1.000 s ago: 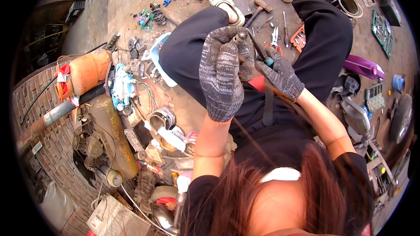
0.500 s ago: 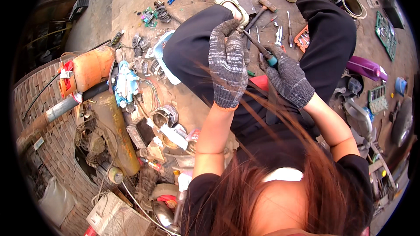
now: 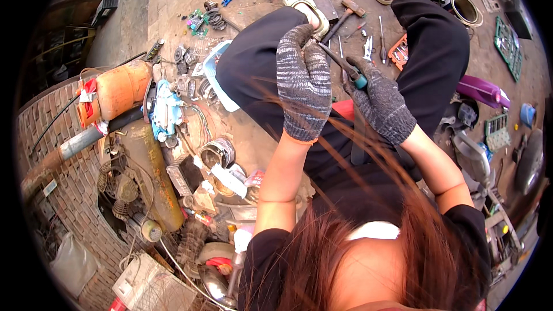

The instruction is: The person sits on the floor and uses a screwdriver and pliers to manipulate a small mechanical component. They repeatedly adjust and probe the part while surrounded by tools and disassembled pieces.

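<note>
My left hand (image 3: 303, 83), in a grey-and-black knit glove with an orange cuff, is raised over my left thigh. Its fingers are curled round a small piece that is mostly hidden at the fingertips. My right hand (image 3: 383, 102), gloved in dark grey, grips a slim dark tool with a teal band (image 3: 360, 82) on its handle. The tool's shaft (image 3: 334, 56) slants up and left, and its tip reaches the left fingertips. Whether it touches the held piece, I cannot tell. Past my hands a hammer (image 3: 348, 13) lies on the ground.
Beyond my hands lie a screwdriver (image 3: 382, 40), pliers (image 3: 367, 47) and an orange tool case (image 3: 398, 52). A light-blue basin (image 3: 223, 95) stands by my left knee. Cans, parts and an orange tank (image 3: 124, 91) crowd the left; a purple part (image 3: 481, 90) and green trays (image 3: 507, 46) lie right.
Both gloved hands have shifted very slightly to the right. The dark tool still points at the left fingertips, its grip unchanged.
</note>
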